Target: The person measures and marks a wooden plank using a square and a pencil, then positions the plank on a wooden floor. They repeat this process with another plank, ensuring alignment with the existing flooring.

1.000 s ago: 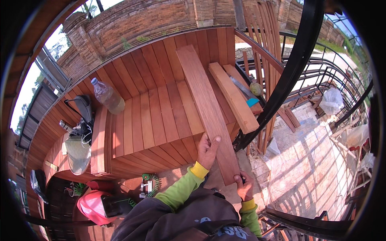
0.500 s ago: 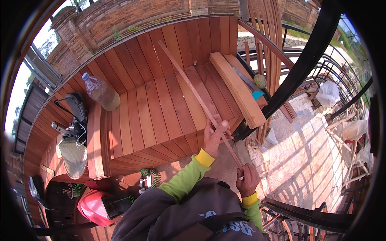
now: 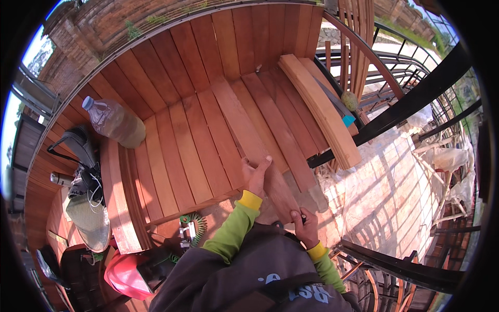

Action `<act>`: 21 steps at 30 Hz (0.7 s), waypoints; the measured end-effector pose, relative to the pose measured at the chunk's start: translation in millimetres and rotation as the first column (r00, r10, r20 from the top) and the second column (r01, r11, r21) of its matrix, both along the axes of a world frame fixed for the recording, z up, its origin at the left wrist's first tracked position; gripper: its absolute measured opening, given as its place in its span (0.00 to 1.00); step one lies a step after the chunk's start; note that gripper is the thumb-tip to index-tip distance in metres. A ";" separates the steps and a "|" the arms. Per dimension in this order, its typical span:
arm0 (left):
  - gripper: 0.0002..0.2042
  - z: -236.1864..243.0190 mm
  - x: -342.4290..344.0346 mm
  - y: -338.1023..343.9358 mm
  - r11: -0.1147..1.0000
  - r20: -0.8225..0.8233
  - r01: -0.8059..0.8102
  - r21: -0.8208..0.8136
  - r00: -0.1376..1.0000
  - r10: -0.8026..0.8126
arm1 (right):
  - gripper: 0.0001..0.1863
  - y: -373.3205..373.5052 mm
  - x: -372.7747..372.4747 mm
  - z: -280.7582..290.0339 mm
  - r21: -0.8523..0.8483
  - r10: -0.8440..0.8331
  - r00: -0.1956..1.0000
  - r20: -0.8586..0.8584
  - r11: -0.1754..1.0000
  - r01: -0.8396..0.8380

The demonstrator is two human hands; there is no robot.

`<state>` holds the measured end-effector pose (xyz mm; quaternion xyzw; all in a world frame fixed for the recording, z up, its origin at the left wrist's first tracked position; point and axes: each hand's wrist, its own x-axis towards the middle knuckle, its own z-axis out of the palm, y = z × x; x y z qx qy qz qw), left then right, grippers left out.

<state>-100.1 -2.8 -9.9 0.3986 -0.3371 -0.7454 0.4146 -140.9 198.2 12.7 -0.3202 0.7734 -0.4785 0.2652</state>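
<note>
Both my hands hold a long reddish-brown wooden board point(image 3: 244, 130) slanting across the slatted wooden bench point(image 3: 179, 151). Its broad face is turned up, and its far end lies over the seat near the backrest. My left hand point(image 3: 254, 174) grips the left edge partway along, thumb on top. At the near end, close to my body, my right hand point(image 3: 305, 226) pinches the board's corner. A small dark item shows by the right fingers, too small to name. Right of the board, a loose plank point(image 3: 283, 135) lies on the seat and juts past its front.
Stacked thick boards point(image 3: 322, 112) rest at the bench's right end, beside a grey blade with a teal tip point(image 3: 347, 119). A plastic bottle point(image 3: 114, 122) stands left. A green coiled hose point(image 3: 195, 229) lies below the bench. A black metal beam point(image 3: 410, 104) crosses at right.
The board has turned from its narrow edge to its broad face, and its far end now appears lower against the seat. My left hand has moved slightly left and down; the view has shifted.
</note>
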 end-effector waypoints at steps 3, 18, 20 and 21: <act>0.22 -22.1 0.3 -12.0 0.995 -0.039 -0.050 -0.081 0.998 0.047 | 0.19 -11.4 8.1 -19.0 -0.028 -0.061 0.958 0.279 0.997 0.071; 0.17 -21.4 -1.4 -77.2 0.984 -0.096 0.024 -0.176 0.995 -0.041 | 0.24 -39.3 8.4 17.6 -0.313 0.077 0.584 0.808 0.896 0.315; 0.16 -16.4 -5.0 -77.3 0.981 -0.141 0.068 -0.182 0.986 -0.095 | 0.24 -35.3 4.5 19.6 -0.336 0.081 0.630 0.772 0.894 0.296; 0.16 -15.5 -0.8 -76.3 0.980 -0.149 0.090 -0.180 0.982 -0.118 | 0.24 -33.2 9.5 17.8 -0.338 0.081 0.642 0.763 0.896 0.288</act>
